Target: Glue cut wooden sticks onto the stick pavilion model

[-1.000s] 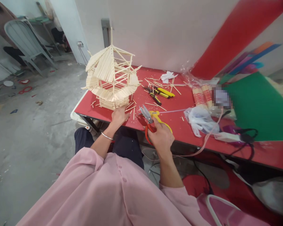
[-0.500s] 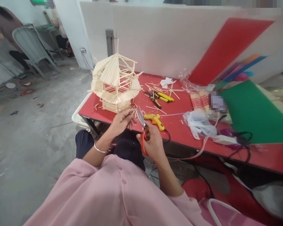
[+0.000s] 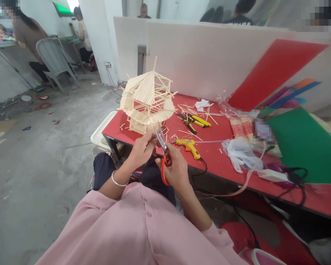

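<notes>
My right hand [image 3: 177, 166] grips a pair of scissors [image 3: 163, 172] by its orange-red handles, the metal blades parted and pointing up and away from me. Close beside the blades, my left hand [image 3: 141, 150] has its fingers and thumb drawn together. Whatever may be between those fingertips is too small to make out. Just beyond both hands stands a house-shaped model of thin wooden sticks [image 3: 145, 92], its roof partly covered and partly open framework. To the right of the scissors lies a yellow glue gun [image 3: 188, 144] with a stick in its back end.
On the red table [image 3: 212, 147] lie yellow-black pliers [image 3: 189, 124], a yellow cutter [image 3: 200, 120], loose sticks [image 3: 190, 109], a plastic bag [image 3: 241, 152], stick bundles [image 3: 241, 127] and a green sheet [image 3: 306, 147]. A cable hangs at the front edge. People sit at the back left.
My view has shifted, so the table and model appear lower and further right. Both hands stay close together, and the scissors remain in my right hand with their blades apart.
</notes>
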`<state>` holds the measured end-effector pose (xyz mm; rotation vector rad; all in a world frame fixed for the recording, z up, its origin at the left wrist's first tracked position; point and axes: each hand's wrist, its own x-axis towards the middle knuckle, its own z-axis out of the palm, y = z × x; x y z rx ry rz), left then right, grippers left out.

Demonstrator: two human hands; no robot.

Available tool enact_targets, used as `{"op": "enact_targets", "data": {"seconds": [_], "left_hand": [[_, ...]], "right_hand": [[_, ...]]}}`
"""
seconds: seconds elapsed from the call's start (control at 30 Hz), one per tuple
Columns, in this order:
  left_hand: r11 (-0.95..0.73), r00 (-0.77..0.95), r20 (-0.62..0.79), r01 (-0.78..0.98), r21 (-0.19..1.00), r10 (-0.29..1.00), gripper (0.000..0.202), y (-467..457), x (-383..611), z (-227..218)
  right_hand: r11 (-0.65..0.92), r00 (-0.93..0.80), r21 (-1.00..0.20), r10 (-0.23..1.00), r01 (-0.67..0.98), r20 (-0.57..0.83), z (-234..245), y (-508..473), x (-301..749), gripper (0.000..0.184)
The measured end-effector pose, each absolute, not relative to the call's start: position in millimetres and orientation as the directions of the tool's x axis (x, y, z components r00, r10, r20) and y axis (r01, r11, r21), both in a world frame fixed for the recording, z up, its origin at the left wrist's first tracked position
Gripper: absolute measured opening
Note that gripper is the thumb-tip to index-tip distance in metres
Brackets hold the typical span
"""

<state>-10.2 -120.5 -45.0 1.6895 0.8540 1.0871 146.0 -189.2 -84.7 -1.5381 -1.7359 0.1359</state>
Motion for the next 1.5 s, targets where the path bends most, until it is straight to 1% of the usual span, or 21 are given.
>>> {"op": "enact_targets", "data": {"seconds": [0.13, 0.27, 0.37, 0.43, 0.57, 0.7, 0.8, 0.97, 1.27, 1.37, 1.5], "left_hand": [[-0.489, 0.334, 0.416, 0.172, 0.855, 0.846, 0.012, -122.9, -14.7, -47.4], [-0.635, 0.352, 0.560, 0.148, 0.758, 0.750, 0.015, -121.2, -16.0, -49.2], [-0.703, 0.344, 0.627, 0.173, 0.690, 0.699, 0.018, -119.0, -17.6, -50.8], [-0.721, 0.340, 0.643, 0.206, 0.661, 0.687, 0.019, -118.0, -18.7, -52.0], [-0.713, 0.346, 0.631, 0.210, 0.669, 0.694, 0.015, -118.2, -19.4, -52.7], [-0.697, 0.375, 0.605, 0.192, 0.691, 0.703, 0.013, -119.5, -18.9, -51.4], [-0.689, 0.381, 0.595, 0.182, 0.702, 0.707, 0.012, -119.7, -19.1, -51.1], [-0.673, 0.404, 0.562, 0.222, 0.705, 0.722, 0.012, -119.3, -20.6, -51.8], [-0.663, 0.416, 0.550, 0.200, 0.721, 0.724, 0.015, -118.0, -21.0, -50.2], [-0.634, 0.426, 0.520, 0.186, 0.751, 0.741, 0.014, -116.5, -23.2, -48.6], [-0.593, 0.432, 0.477, 0.183, 0.784, 0.765, 0.015, -115.9, -26.6, -48.4]], "right_hand": [[0.288, 0.039, -0.537, 0.856, 0.793, 0.516, -87.6, -189.0, 142.8, 0.050], [0.300, 0.051, -0.512, 0.825, 0.805, 0.563, -92.9, -188.7, 141.4, 0.052], [0.295, 0.055, -0.495, 0.815, 0.818, 0.577, -94.7, -189.4, 142.1, 0.053], [0.291, 0.051, -0.497, 0.823, 0.817, 0.565, -95.0, -190.2, 143.3, 0.054], [0.273, 0.055, -0.513, 0.843, 0.814, 0.536, -95.1, -191.9, 145.1, 0.056], [0.240, 0.080, -0.497, 0.838, 0.834, 0.539, -94.8, -193.2, 145.1, 0.054], [0.241, 0.067, -0.463, 0.829, 0.853, 0.555, -93.6, -193.1, 145.0, 0.051], [0.225, 0.055, -0.374, 0.791, 0.899, 0.609, -92.2, -191.5, 144.0, 0.045], [0.176, 0.041, -0.283, 0.780, 0.943, 0.624, -94.8, -192.9, 144.8, 0.045], [0.177, 0.017, -0.250, 0.783, 0.952, 0.621, -94.9, -192.9, 146.2, 0.046], [0.191, 0.001, -0.237, 0.777, 0.952, 0.630, -98.0, -192.2, 147.3, 0.045]]}}
